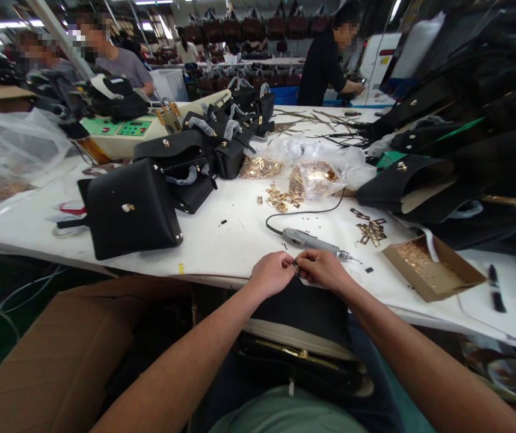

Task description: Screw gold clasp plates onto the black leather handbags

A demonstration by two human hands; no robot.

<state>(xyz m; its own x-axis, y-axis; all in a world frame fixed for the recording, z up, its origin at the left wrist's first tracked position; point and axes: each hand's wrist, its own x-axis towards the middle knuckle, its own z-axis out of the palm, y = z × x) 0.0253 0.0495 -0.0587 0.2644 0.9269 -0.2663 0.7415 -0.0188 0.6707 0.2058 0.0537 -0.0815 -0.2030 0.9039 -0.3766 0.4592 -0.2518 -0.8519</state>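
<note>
From where I stand, the left hand [272, 273] and right hand [324, 269] meet at the table's edge, fingertips pinched together on a small dark piece [294, 264], too tiny for me to identify. It sits at the far end of the flap of a black bag [301, 304] lying across the person's lap. Just beyond the hands, a grey screwdriver [313, 242] lies on the white table [222, 252], near loose gold buckles [280, 199].
</note>
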